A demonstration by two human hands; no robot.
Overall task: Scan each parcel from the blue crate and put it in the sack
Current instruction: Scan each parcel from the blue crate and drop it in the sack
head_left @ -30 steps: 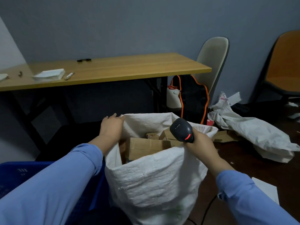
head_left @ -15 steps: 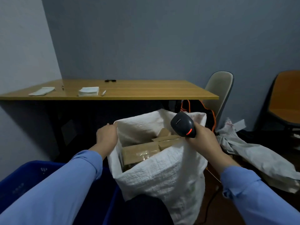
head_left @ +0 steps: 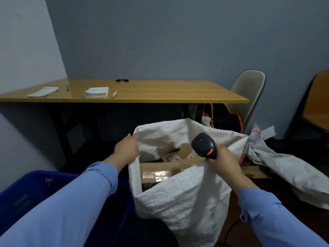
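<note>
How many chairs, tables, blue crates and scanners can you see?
Chairs: 2, a beige plastic chair and an orange chair
Wooden table: 1
Blue plastic crate: 1
Black handheld scanner: 1
Total: 5

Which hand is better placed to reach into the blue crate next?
Left. The left hand holds only the rim of the sack, and the blue crate lies just under that arm. The right hand grips the scanner on the far side.
</note>
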